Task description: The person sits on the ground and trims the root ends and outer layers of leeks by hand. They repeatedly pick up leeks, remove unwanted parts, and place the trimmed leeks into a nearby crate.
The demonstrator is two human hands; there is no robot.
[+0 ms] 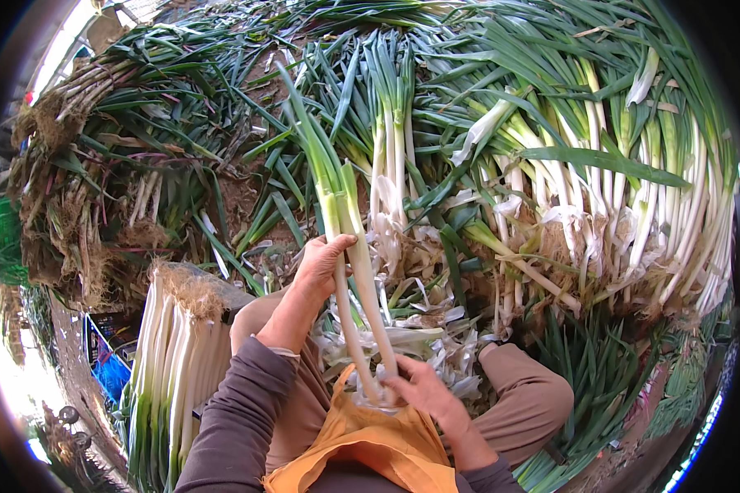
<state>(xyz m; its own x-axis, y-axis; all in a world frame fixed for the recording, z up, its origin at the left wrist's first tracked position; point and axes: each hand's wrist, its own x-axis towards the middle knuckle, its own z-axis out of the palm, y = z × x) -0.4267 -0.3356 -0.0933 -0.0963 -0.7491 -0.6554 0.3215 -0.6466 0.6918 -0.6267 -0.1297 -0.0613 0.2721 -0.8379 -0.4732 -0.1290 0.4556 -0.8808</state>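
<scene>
My left hand is closed around two long Welsh onions, where the white stalks turn green. Their leaves point up and away from me, and the white lower ends hang over my orange apron. At those ends, my right hand has its fingers on the base of the right-hand stalk; the fingertips are partly hidden. Pale peeled skins lie heaped between my legs, just beyond the apron.
Unpeeled onions with dry roots lie piled at the right, beside a smaller bunch straight ahead. Soil-covered onions are stacked at the left. By my left knee, cleaned onions rest roots up. A green crate stands far left.
</scene>
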